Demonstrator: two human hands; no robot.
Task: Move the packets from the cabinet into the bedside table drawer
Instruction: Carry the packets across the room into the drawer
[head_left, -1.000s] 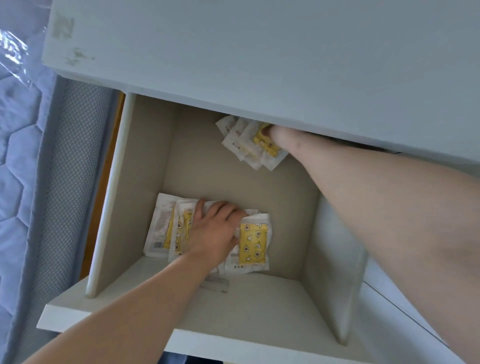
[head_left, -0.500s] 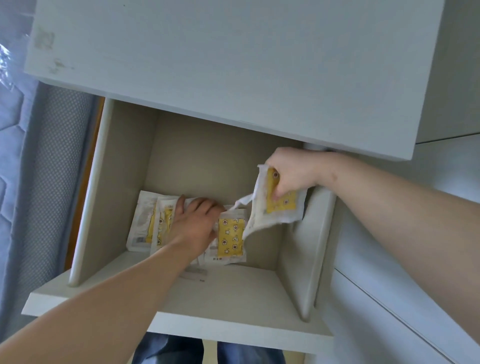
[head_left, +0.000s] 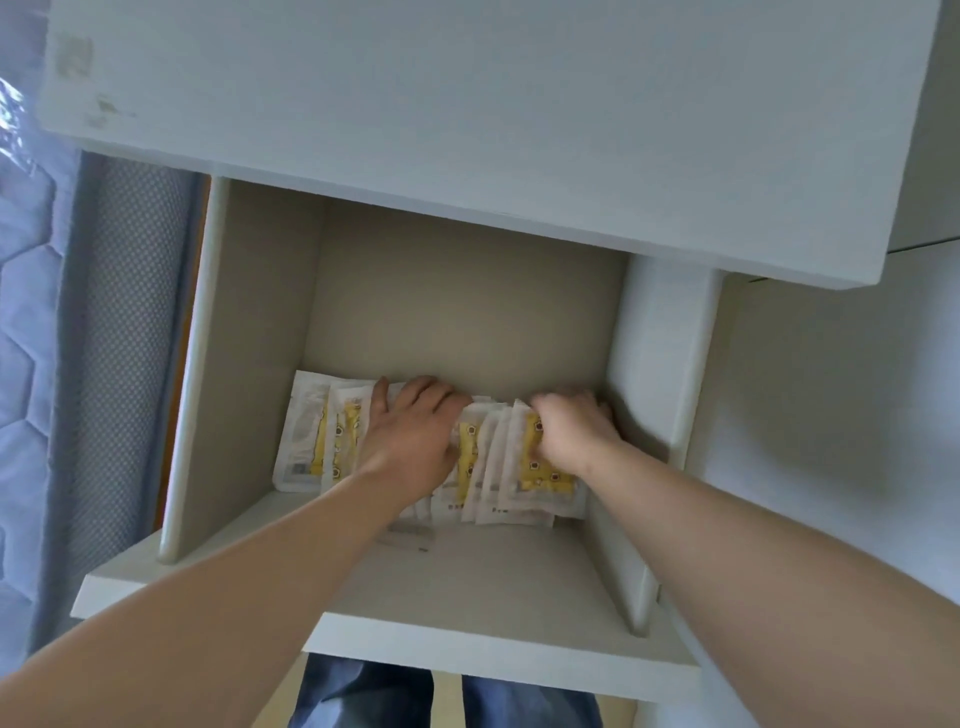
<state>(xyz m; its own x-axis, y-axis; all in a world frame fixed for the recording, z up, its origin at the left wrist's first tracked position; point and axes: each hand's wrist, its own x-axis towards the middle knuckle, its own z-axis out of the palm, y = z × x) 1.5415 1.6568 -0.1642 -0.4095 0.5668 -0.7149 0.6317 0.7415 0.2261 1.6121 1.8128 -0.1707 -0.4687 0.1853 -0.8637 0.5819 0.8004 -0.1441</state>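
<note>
Open white drawer (head_left: 249, 338) of a bedside table (head_left: 467, 104), viewed from above, beside a quilted mattress (head_left: 26, 312). The right hand (head_left: 574, 431) curls its fingers round the rightmost yellow-and-white packets (head_left: 311, 431); the left hand (head_left: 410, 436) lies flat, fingers extended, on those further left. The packets lie overlapped in a row across the drawer floor, near its front panel.

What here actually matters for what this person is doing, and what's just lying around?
Part of the job: packets lying in the open drawer; left hand resting flat on them; right hand gripping a few.

Just around: bedside table top; mattress; trousers.
</note>
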